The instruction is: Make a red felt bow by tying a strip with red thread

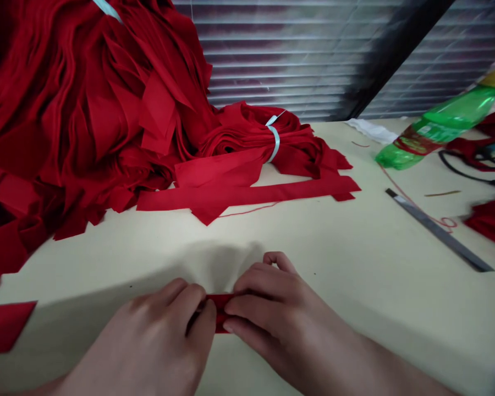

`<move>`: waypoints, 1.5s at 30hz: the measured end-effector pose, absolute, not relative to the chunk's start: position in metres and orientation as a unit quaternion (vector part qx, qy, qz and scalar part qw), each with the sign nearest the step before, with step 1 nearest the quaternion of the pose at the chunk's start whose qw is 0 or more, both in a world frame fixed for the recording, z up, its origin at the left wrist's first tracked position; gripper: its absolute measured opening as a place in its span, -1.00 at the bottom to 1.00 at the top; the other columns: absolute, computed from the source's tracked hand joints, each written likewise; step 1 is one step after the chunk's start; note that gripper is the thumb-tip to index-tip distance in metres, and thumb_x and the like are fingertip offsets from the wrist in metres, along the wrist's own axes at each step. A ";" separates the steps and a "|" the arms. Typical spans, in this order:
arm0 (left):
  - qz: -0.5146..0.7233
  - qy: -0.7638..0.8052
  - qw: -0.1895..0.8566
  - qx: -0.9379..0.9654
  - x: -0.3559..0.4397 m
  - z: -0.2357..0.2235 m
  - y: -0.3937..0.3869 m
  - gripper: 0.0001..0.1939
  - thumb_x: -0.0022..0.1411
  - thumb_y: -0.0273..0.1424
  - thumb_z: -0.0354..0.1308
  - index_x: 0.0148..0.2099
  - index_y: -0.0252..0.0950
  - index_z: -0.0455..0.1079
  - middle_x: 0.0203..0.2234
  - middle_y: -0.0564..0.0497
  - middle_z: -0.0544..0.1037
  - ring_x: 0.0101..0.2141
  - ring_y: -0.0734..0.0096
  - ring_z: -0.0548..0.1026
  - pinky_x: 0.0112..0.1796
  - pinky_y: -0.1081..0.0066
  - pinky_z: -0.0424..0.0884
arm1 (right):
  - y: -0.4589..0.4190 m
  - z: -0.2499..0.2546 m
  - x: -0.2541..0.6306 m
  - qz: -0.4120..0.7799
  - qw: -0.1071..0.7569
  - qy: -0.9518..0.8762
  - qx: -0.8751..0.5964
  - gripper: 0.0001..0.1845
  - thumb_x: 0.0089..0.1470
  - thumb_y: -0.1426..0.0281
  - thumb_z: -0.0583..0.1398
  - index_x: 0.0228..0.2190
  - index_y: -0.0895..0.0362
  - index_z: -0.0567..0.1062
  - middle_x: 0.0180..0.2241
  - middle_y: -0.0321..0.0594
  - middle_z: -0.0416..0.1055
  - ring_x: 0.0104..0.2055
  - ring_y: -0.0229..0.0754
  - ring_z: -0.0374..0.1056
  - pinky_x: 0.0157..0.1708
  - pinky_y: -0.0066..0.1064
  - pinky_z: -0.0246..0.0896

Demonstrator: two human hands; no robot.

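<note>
A narrow piece of red fabric (pixel 220 311) lies at the front middle of the pale table, mostly covered by my fingers. My left hand (pixel 165 330) has its fingers closed on the fabric's left part. From the other side my right hand (pixel 276 313) pinches it, thumb and forefinger close together. Only a short red stretch shows between the two hands, and it looks folded. Farther back, a long flat red strip (pixel 247 193) lies across the table, with a loose red thread near its lower edge.
Red fabric is heaped in a big pile (pixel 86 110) at the left. Behind the strip sits a red bundle (pixel 247 135) tied with a light band (pixel 274 143). At right are a green plastic bottle (pixel 449 121), a grey metal ruler-like bar (pixel 437 228) and a black cable (pixel 462 170).
</note>
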State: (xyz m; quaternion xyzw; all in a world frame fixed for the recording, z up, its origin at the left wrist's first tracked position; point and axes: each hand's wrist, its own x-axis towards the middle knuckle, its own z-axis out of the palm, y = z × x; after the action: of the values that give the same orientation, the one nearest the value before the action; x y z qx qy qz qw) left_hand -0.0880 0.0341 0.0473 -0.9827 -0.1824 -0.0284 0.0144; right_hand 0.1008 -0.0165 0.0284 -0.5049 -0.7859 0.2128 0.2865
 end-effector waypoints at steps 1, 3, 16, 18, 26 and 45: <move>-0.026 -0.186 0.011 -0.982 -0.088 0.047 0.033 -0.72 0.00 -0.66 -0.13 -0.39 -0.28 0.36 -0.54 -0.03 0.42 -0.60 0.29 0.38 -0.68 0.40 0.30 | -0.016 0.028 0.100 0.210 0.284 -0.787 -0.505 -0.87 0.11 0.44 0.23 -0.47 0.09 0.52 -0.46 -0.36 0.40 -0.38 -0.29 0.28 -0.18 -0.32 -0.10; -0.032 -0.199 0.015 -0.979 -0.089 0.047 0.032 -0.73 0.01 -0.63 -0.11 -0.37 -0.28 0.37 -0.56 -0.02 0.41 -0.61 0.27 0.39 -0.70 0.39 0.30 | -0.015 0.029 0.099 0.203 0.277 -0.792 -0.505 -0.85 0.12 0.45 0.22 -0.49 0.10 0.51 -0.47 -0.36 0.39 -0.38 -0.29 0.27 -0.18 -0.32 -0.10; 0.136 -0.253 -0.081 -0.954 -0.079 0.056 0.041 -0.66 0.00 -0.67 -0.09 -0.30 -0.24 0.43 -0.40 -0.02 0.49 -0.37 0.20 0.48 -0.36 0.20 0.46 | -0.009 0.030 0.103 0.120 0.170 -0.872 -0.443 -0.90 0.11 0.56 0.13 -0.41 0.21 0.44 -0.40 -0.23 0.32 -0.32 -0.19 0.18 -0.19 -0.23 -0.12; 0.144 -0.255 -0.083 -0.953 -0.077 0.058 0.043 -0.63 0.00 -0.69 -0.13 -0.34 -0.25 0.43 -0.40 -0.01 0.50 -0.37 0.22 0.48 -0.33 0.20 0.46 | -0.008 0.031 0.104 0.127 0.170 -0.869 -0.447 -0.87 0.13 0.56 0.11 -0.40 0.22 0.45 -0.39 -0.22 0.33 -0.32 -0.19 0.20 -0.18 -0.24 -0.12; 0.138 -0.214 -0.015 -0.967 -0.078 0.065 0.041 -0.55 -0.10 -0.72 -0.13 -0.25 -0.28 0.44 -0.37 -0.02 0.52 -0.37 0.23 0.47 -0.38 0.30 0.43 | -0.008 0.034 0.106 0.211 0.207 -0.835 -0.464 -0.85 0.18 0.43 0.15 -0.38 0.17 0.52 -0.41 -0.28 0.37 -0.30 -0.24 0.29 -0.15 -0.28 -0.11; 0.052 -0.203 -0.067 -0.976 -0.080 0.060 0.042 -0.65 0.01 -0.71 -0.17 -0.40 -0.29 0.39 -0.50 0.03 0.43 -0.44 0.41 0.39 -0.36 0.44 0.38 | -0.007 0.036 0.106 0.223 0.218 -0.822 -0.477 -0.91 0.07 0.48 0.19 -0.41 0.15 0.53 -0.43 -0.30 0.42 -0.31 -0.28 0.32 -0.17 -0.32 -0.10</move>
State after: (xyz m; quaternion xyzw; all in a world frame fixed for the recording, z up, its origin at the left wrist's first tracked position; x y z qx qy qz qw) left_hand -0.0802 0.0419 0.0604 -0.9755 -0.2031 0.0517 -0.0667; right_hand 0.1058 -0.0068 0.0363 -0.4774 -0.8215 0.2226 0.2182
